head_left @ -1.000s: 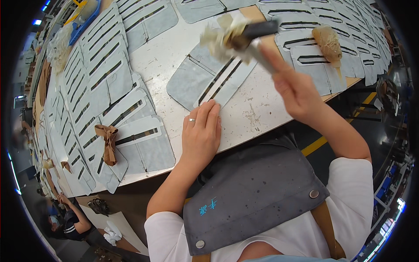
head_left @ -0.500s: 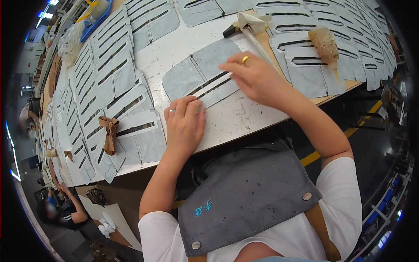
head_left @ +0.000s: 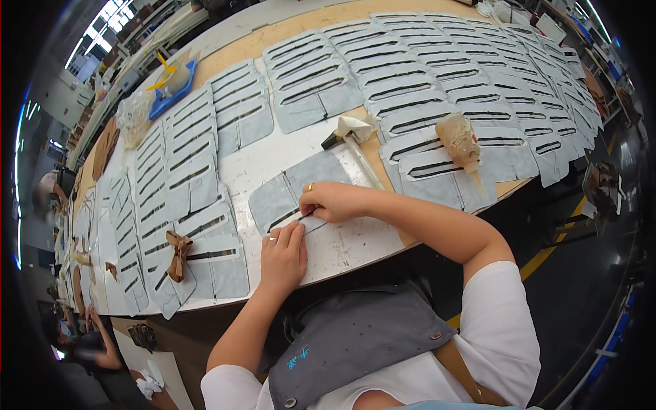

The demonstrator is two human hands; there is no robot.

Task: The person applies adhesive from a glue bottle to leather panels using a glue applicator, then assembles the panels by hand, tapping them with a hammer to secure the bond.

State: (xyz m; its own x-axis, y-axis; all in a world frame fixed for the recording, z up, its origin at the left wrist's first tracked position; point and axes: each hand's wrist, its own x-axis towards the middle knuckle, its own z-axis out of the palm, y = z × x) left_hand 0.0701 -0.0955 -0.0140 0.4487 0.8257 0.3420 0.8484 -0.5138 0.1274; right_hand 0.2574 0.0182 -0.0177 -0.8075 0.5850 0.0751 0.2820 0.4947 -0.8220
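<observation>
A grey fabric-like panel (head_left: 311, 171) lies flat on the white tabletop in front of me, with a thin seam line and long dark slots along its near side. My left hand (head_left: 283, 256) rests on the panel's near edge, its fingers stretched forward and lying on it. Close beside those fingertips, my right hand (head_left: 335, 201) is closed in a pinch at a narrow dark strip (head_left: 306, 216) on the panel. The right fingers partly cover the strip and the panel's near part.
Overlapping rows of similar slotted panels (head_left: 406, 89) cover the far right; more panels (head_left: 191, 150) lie left. A glue-smeared bottle (head_left: 458, 142) and a brown knotted cloth (head_left: 179, 256) rest on panels. Beyond my panel lies a clear bar (head_left: 364, 160). A blue tray (head_left: 174, 89) stands far left.
My right hand has come down and left, from above the panel's right side to beside my left fingertips. The left hand stays at the near edge. The view now takes in more of the far table.
</observation>
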